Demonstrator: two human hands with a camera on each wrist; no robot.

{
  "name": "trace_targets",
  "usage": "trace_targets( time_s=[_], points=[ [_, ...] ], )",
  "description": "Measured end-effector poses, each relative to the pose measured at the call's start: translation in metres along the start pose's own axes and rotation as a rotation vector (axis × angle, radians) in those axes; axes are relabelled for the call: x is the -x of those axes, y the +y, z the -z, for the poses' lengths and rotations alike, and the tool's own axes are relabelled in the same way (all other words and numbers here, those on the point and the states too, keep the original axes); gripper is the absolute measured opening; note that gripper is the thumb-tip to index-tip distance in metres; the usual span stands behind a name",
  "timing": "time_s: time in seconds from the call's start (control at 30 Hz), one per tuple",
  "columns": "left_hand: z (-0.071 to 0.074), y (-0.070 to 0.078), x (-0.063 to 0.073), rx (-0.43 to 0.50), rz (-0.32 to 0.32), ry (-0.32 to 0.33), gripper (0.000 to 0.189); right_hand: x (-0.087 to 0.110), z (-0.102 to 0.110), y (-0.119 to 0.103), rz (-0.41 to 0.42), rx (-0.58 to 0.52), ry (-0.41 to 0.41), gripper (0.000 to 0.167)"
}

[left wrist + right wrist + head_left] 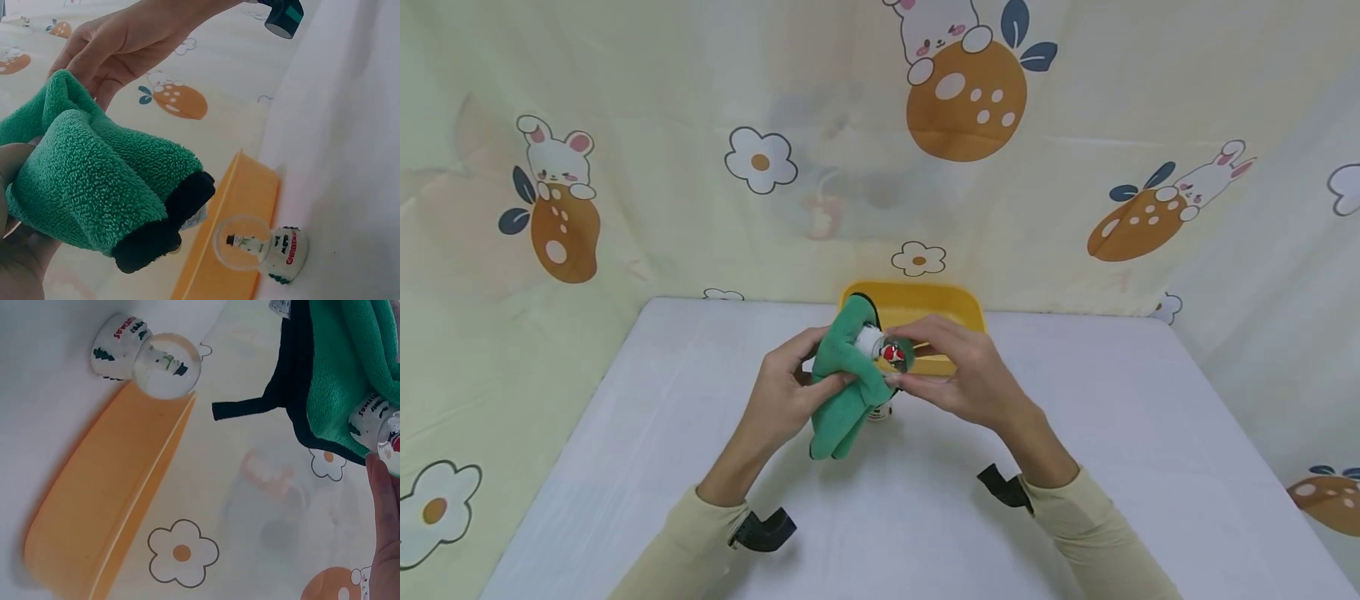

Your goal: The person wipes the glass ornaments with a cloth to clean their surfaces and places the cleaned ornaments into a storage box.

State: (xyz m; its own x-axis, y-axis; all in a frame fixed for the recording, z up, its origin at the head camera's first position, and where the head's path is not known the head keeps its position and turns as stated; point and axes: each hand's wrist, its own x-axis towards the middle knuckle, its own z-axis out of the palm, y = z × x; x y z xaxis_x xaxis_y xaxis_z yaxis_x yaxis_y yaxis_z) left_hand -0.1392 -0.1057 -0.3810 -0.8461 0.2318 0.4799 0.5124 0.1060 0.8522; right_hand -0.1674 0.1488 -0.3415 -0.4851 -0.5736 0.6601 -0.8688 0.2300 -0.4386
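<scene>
In the head view my left hand [778, 396] holds a green towel [838, 375] with dark edging, thumb pressed over the near side. A snow globe [892, 354] with a white base and a red figure inside lies tilted, its base against the cloth. My right hand [973, 371] holds the clear ball between thumb and fingers. The right wrist view shows the globe's lettered base [369, 419] in the towel's fold. The towel hides the globe in the left wrist view. A second snow globe [289, 253], with a snowman inside, stands upright on the table below the hands.
Behind the hands sits a yellow tray [917, 293] near the back of the white-covered table [1112, 417]. The second globe stands close in front of it. A cream curtain [685, 208] with rabbit and flower prints hangs along the table's back edge.
</scene>
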Motion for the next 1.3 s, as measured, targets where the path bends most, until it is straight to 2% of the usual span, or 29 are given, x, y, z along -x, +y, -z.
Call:
trace_targets(
  time_s=[0.23, 0.5, 0.63, 0.77, 0.93, 1.2, 1.3],
  points=[
    [-0.0032, -0.0010, 0.0013, -0.011, -0.030, 0.018, 0.046, -0.0003, -0.0007, -0.0039, -0.102, -0.051, 0.033, 0.050],
    [-0.0049, 0.0014, 0.0037, -0.022, -0.050, 0.019, 0.050, 0.0003, -0.0023, -0.0027, -0.155, -0.068, 0.059, 0.040],
    [-0.0043, 0.0011, 0.0035, -0.026, -0.054, 0.020, 0.050, 0.0007, -0.0028, -0.0025, -0.175, -0.088, 0.049, 0.040],
    [-0.0035, 0.0006, 0.0022, -0.018, -0.060, 0.031, 0.050, 0.0010, -0.0025, -0.0025, -0.134, -0.079, 0.018, 0.049],
    [-0.0022, 0.0002, 0.0015, -0.011, -0.051, 0.034, 0.051, 0.0006, -0.0009, -0.0016, -0.058, -0.004, -0.037, 0.056],
    [-0.0011, 0.0009, 0.0007, -0.003, 0.002, 0.017, 0.050, -0.0007, 0.0032, 0.0013, 0.092, 0.157, -0.093, 0.049],
    [-0.0012, 0.0004, 0.0009, 0.008, 0.022, 0.018, 0.050, -0.0020, 0.0037, 0.0030, 0.159, 0.176, -0.099, 0.048]
  ],
)
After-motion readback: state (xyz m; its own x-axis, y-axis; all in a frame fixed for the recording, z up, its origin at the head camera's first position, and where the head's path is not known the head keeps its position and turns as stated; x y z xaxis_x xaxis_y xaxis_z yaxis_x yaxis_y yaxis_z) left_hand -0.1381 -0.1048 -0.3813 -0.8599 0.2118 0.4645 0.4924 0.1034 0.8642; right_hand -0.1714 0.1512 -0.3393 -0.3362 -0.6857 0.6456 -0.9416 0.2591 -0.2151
